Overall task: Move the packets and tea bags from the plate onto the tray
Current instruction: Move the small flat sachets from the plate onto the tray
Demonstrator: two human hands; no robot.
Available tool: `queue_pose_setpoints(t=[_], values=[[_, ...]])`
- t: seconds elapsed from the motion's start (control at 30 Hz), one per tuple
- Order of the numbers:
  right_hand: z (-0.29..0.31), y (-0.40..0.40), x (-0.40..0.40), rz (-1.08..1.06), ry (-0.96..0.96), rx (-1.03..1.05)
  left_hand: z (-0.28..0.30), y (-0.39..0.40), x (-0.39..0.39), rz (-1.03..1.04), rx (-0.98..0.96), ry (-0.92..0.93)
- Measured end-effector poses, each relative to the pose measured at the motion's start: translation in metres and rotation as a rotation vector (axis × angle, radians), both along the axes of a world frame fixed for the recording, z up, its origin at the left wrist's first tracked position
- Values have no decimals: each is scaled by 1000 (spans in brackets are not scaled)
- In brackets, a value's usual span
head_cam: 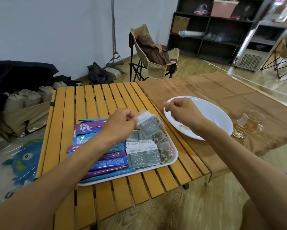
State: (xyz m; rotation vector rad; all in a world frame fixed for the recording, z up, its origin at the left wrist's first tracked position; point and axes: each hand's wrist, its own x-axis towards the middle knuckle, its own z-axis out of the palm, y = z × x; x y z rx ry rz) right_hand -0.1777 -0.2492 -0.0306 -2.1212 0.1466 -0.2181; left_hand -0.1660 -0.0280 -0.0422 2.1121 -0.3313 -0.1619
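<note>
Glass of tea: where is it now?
Head view, far right: the glass of tea stands on the brown cloth, just right of the white plate.

White tray (173,157) packed with blue, purple and grey packets (143,157) — white plate (210,112) beside it, nearly bare.

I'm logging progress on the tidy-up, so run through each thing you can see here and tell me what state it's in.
Plate: nearly bare, only a small yellowish string or band left on it.
Tray: packed with purple and blue packets and grey sachets.
Grey sachet: pinched by the left hand, held tilted over the tray.
Right hand: fingers curled above the plate; contents unclear.
Glass cup: upright, partly filled with amber liquid.
</note>
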Motion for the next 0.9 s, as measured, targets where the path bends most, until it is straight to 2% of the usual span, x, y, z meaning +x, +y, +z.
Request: queue_pose_setpoints(t=[0.13,0.27,0.4,0.57,0.63,0.77,0.9], values=[[-11,-30,10,-152,19,-83,-5,0,-11,-150,196,76],[-22,-55,12,-217,57,-118,-13,-5,-20,-245,296,58],[-33,-72,17,-246,77,-217,-24,-11,-27,-228,455,-118],[-51,-92,30,-309,96,-303,-29,-12,-29,-186,558,-331],[-57,-98,35,-310,114,-321,-30,-10,-28,-219,578,-375],[-66,-102,49,-259,119,-424,-29,-5,-26,-401,614,-345],[-76,-99,60,-100,187,-531,-38,-7,-25,-441,620,-387]])
